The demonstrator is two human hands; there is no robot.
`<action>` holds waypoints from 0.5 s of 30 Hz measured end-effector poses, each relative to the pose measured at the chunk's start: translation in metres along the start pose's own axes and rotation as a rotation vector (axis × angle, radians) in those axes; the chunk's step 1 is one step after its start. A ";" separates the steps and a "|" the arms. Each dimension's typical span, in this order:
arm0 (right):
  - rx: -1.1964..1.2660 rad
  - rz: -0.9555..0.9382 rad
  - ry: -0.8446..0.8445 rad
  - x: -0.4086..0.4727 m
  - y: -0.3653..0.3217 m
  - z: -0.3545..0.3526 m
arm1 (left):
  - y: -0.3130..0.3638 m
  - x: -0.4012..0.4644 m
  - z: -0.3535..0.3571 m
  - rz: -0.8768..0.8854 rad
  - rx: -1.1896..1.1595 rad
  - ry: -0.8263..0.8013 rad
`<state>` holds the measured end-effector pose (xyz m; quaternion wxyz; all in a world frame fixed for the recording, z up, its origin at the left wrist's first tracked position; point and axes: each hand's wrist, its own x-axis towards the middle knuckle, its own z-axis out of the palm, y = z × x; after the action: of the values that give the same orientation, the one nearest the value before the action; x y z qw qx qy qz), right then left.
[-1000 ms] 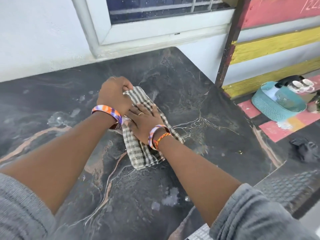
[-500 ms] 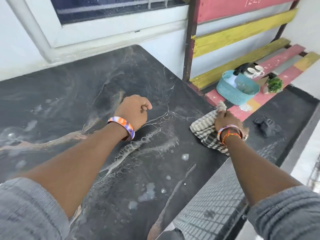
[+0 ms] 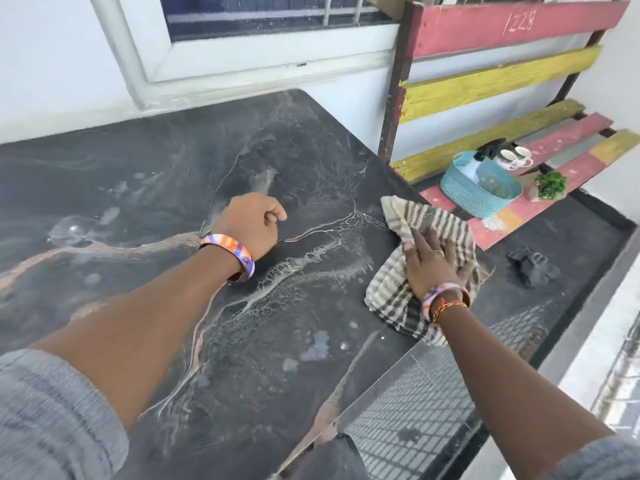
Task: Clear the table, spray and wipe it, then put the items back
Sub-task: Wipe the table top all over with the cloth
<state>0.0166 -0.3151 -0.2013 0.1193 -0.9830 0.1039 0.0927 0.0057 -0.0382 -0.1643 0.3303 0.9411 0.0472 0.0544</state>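
Note:
The dark marbled table (image 3: 173,174) carries wet spray patches and foam spots. A striped checked cloth (image 3: 415,223) lies at the table's right edge. My right hand (image 3: 433,261) presses flat on it with fingers spread. My left hand (image 3: 251,225) hovers over the table's middle as a loose fist holding nothing. On the bench to the right stands a teal basket (image 3: 464,195) with a spray bottle (image 3: 472,164) in it, two white cups (image 3: 516,157) behind it and a small green plant (image 3: 550,185) beside it.
A red and yellow slatted bench (image 3: 502,77) stands right of the table. A white wall and window frame (image 3: 242,57) run behind. A dark crumpled object (image 3: 531,268) lies on the black floor. A tiled ledge shows below the table's right edge.
My right hand has slid the cloth from the table's middle to its right edge, then flattened on it. My left hand let go of the cloth and stayed mid-table.

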 end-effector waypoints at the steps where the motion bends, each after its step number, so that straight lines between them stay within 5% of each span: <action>1: -0.032 -0.093 -0.027 -0.010 -0.013 0.004 | -0.003 -0.003 -0.003 -0.013 0.002 0.011; 10: -0.150 -1.080 -0.219 -0.128 -0.118 0.051 | -0.008 -0.034 -0.030 -0.127 0.085 0.157; 15: -0.126 -1.258 -0.246 -0.145 -0.073 0.049 | 0.007 -0.064 -0.026 -0.154 0.138 0.202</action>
<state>-0.1141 -0.2068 -0.2019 0.1038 -0.8436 -0.5123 0.1230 -0.0611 -0.0356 -0.1448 0.2614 0.9450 0.1559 0.1197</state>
